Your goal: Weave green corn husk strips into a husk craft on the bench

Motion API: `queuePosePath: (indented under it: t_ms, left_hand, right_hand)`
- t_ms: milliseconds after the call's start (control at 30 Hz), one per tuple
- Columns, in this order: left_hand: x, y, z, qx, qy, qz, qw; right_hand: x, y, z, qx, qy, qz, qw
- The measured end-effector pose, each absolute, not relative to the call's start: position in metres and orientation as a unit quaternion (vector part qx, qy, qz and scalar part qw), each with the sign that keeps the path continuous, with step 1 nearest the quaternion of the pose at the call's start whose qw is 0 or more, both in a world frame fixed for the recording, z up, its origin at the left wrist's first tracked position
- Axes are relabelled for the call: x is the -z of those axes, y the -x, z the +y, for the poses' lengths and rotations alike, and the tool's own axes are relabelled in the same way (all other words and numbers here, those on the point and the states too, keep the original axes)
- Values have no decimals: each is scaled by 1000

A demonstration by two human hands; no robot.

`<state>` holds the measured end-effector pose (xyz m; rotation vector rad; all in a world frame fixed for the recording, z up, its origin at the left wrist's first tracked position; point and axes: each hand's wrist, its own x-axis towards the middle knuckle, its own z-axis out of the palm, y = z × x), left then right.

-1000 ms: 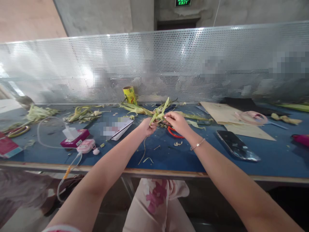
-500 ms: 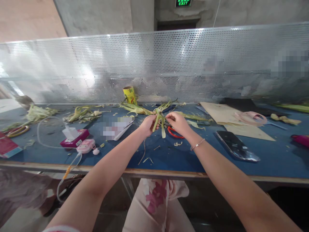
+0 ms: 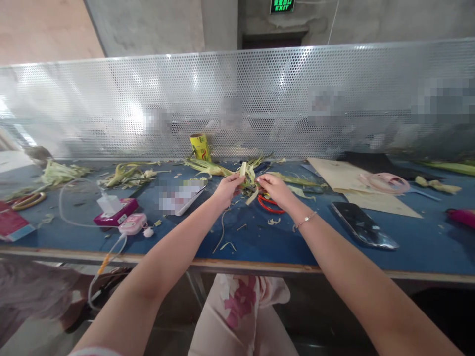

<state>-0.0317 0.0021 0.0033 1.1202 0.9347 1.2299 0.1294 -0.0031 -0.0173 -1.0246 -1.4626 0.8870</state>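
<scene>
Pale green corn husk strips (image 3: 251, 174), crossed over one another, are between my hands above the blue table. My left hand (image 3: 227, 191) is closed, thumb and fingers pinching the left side of the bundle near an upright pale strip. On the right side, my right hand (image 3: 273, 188) has its fingertips pinched together on the husk; the exact strip in them is too small to make out. Just below my right hand lies a red looped handle (image 3: 270, 203), like that of scissors, partly hidden. A husk bundle (image 3: 210, 168) lies behind my left hand.
A yellow tube (image 3: 200, 147) stands by the perforated metal screen (image 3: 260, 99). Left are a white phone-like slab (image 3: 181, 198), a pink case (image 3: 132, 224), a charger (image 3: 109, 204) and husk piles (image 3: 128, 175). Right are a phone (image 3: 363, 225), brown paper (image 3: 330, 174) and a tape roll (image 3: 384, 182).
The husk strips have been turned: the stalk-like end that pointed down at my left hand is gone from there, and a pale strip now stands upright. My left hand has shifted slightly upward.
</scene>
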Motion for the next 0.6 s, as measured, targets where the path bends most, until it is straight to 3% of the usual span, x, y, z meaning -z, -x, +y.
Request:
queuePosePath:
  t_ms: [300, 600]
  left_hand:
    - [-15, 34, -7, -542, -406, 273, 683]
    - [-14, 30, -4, -607, -391, 273, 636]
  right_hand:
    - [17, -131, -5, -460, 374, -563, 576]
    - [15, -128, -9, -458, 372, -552, 589]
